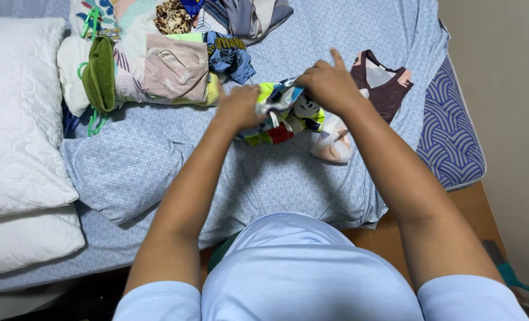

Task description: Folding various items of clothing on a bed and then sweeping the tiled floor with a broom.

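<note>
Printed garment held between both hands above the bed.

The multicoloured garment (279, 113) sits bunched over the blue sheet (276, 178). The left hand (239, 107) closes on its left edge; the right hand (330, 86) pinches its top, index finger raised. A maroon top (389, 89) lies just right; a clothes pile (169, 59) lies left.

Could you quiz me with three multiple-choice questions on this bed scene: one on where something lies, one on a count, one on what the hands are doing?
1. Where do the white pillows lie?
A. left edge of the bed
B. right edge
C. on the floor

2. How many pillows are stacked there?
A. one
B. two
C. four

3. What are the left hand and right hand doing?
A. resting flat
B. both gripping the colourful printed garment
C. holding hangers

Answers: 1 A, they fill the left side; 2 B, one lies over another; 3 B, fingers close on the cloth.
</note>
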